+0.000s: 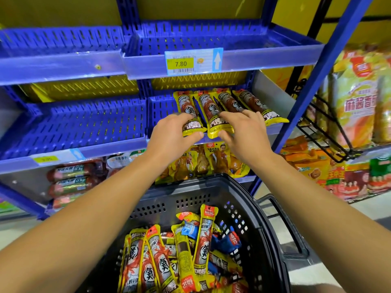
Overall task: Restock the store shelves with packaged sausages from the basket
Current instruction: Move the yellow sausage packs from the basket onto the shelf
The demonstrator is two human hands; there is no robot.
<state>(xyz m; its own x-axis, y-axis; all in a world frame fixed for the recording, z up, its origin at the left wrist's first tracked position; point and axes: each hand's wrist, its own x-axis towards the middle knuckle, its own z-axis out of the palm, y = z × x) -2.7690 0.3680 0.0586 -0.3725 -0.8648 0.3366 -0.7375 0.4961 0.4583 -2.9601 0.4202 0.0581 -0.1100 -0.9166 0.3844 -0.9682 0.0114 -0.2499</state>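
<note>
We are lining up sausage packs in the blue tray (160, 111), the middle shelf's right-hand bin, directly under the price tag (193, 62). Our left hand (171, 132) pinches the near end of the leftmost pack (188, 111), thumb under the yellow edge and fingers curled over the top. Our right hand (243, 132) holds the second pack (213, 115) just beside it, fingers bent over its end. Two more packs (247, 104) lie to the right of these in the tray. To do this well, we should slide both packs back until their front ends line up with those two, keeping them flat and parallel with labels up. Below the tray, the black basket (264, 218) holds many more packs (156, 263), so we judge most of the restocking is ahead.
</note>
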